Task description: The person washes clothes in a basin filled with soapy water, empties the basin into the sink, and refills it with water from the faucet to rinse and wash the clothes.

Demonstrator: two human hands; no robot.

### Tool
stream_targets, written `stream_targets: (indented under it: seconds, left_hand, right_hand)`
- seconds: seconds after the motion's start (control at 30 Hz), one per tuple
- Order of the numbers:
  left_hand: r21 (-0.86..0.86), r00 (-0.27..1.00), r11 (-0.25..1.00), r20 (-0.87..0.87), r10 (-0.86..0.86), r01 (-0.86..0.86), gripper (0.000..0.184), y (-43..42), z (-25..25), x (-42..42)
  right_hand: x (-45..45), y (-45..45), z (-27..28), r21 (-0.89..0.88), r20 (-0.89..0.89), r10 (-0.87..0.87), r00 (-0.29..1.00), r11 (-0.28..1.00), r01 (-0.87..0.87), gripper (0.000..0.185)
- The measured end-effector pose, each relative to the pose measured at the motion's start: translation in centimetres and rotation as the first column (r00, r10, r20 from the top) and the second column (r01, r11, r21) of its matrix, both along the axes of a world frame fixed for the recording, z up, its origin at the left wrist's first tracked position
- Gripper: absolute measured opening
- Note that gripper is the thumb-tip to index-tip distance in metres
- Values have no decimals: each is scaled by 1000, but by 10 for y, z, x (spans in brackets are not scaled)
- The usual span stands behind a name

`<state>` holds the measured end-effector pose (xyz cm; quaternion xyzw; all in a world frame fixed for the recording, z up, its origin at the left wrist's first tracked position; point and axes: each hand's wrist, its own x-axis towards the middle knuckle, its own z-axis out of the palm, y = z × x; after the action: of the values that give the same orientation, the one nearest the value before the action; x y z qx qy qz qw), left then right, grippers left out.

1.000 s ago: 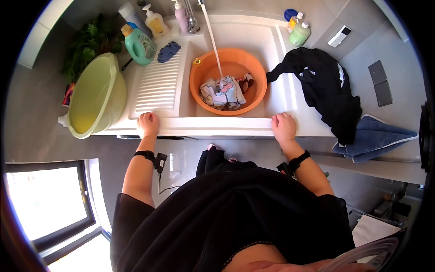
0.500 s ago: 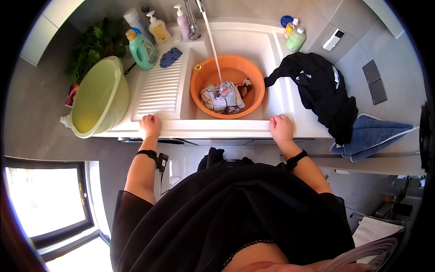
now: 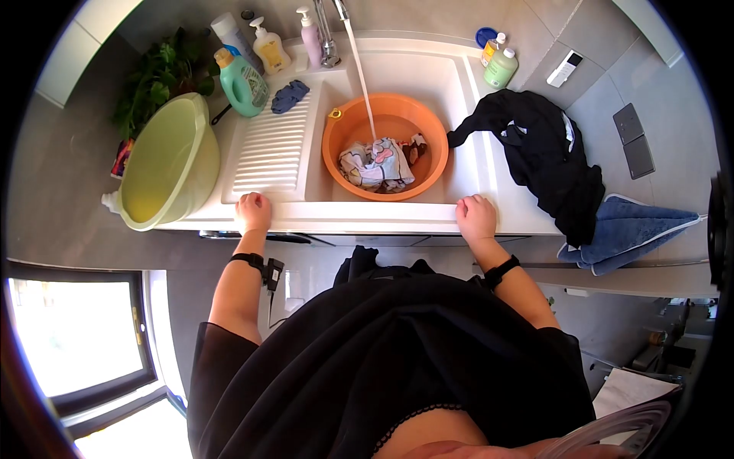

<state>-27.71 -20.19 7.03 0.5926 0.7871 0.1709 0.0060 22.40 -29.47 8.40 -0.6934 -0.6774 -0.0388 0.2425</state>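
My left hand point(image 3: 253, 212) rests on the front rim of the white sink point(image 3: 359, 214), below the ribbed drainboard, with its fingers curled in and nothing in it. Farther right along the same rim lies my right hand point(image 3: 475, 216), also with bent fingers and empty. Between and beyond them, an orange basin point(image 3: 437, 164) stands in the sink bowl. Patterned light cloth point(image 3: 390, 163) and a dark brown and white piece point(image 3: 414, 149) lie in its water. A stream runs from the tap point(image 3: 340, 10) into the basin.
A green tub point(image 3: 202, 145) leans at the left by a plant point(image 3: 157, 76). Bottles, including a teal one point(image 3: 243, 88), and a blue-grey cloth point(image 3: 290, 96) are behind the drainboard. Black clothing point(image 3: 547, 153) and a blue towel point(image 3: 634, 229) lie right, near a green bottle point(image 3: 501, 69).
The view has tilted slightly, so the sink and basin appear a little lower than a second ago. Both hands have stayed on the rim, and water keeps running.
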Motion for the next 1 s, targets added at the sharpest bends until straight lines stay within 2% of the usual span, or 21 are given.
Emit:
stream_targets:
  seconds: [1.0]
  left_hand:
    - [-14, 1000, 1000, -1, -13, 13, 23, -2, 5, 2]
  right_hand:
    - [-1, 0, -1, 6, -8, 1, 1000, 1000, -1, 20]
